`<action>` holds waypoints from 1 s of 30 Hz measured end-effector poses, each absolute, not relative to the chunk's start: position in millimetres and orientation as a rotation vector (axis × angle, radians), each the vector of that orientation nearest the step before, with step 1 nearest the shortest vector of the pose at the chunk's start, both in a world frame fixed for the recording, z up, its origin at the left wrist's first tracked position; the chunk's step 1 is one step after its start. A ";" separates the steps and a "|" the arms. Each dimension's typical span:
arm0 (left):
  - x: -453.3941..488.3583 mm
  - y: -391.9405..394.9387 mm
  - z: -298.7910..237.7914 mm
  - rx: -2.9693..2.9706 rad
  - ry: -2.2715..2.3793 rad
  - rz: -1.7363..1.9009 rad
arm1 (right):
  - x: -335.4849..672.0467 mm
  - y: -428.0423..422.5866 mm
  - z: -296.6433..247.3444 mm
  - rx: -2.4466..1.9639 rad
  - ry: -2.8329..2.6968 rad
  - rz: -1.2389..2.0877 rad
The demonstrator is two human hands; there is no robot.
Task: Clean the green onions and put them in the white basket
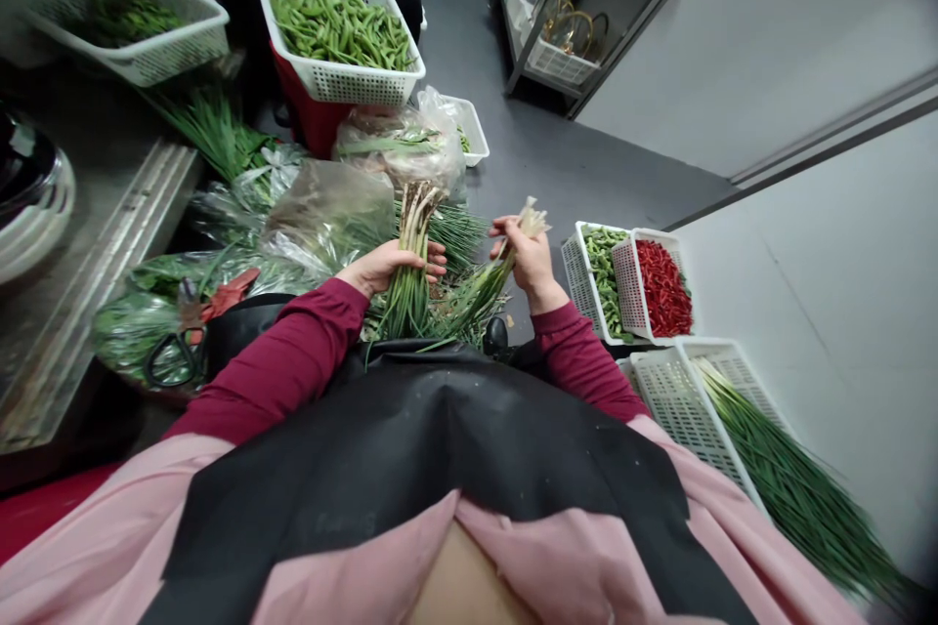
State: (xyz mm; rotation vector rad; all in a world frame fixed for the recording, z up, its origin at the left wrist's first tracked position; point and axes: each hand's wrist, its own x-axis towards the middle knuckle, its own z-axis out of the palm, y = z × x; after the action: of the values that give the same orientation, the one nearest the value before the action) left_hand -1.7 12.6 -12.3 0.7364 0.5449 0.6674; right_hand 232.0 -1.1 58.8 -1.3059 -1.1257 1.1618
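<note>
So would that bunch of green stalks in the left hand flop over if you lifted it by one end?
Probably a bit floppy: the few stalks in the right hand curve below the grip. Likely light, since the left hand holds the bunch alone. Loose stalks could slip out; no tie shows.

Two hands (388, 266) (529, 259), two chive bunches (408, 305) (478, 291)

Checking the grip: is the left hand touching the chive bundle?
Touching. The head view shows the left hand wrapped around the chive bundle, gripping its stalks.
</note>
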 end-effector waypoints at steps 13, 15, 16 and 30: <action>9.0 10.6 -12.6 0.783 0.634 0.684 | 182.4 -17.2 -0.7 -1.386 -1.309 1.453; 8.7 10.7 -12.8 0.772 0.671 0.681 | 189.2 -18.5 4.6 -1.423 -1.178 1.531; 8.9 10.0 -12.8 0.773 0.690 0.674 | 192.2 -19.3 6.3 -1.437 -1.110 1.569; 18.6 0.6 -13.2 1.011 0.834 0.715 | 201.2 -21.3 -5.8 -1.518 -1.283 1.335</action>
State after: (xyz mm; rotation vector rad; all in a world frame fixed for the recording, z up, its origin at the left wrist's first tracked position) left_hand 18.6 0.6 -13.2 1.0107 0.8342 0.7153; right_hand 201.2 -21.3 -5.8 -1.5178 -1.2829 1.3355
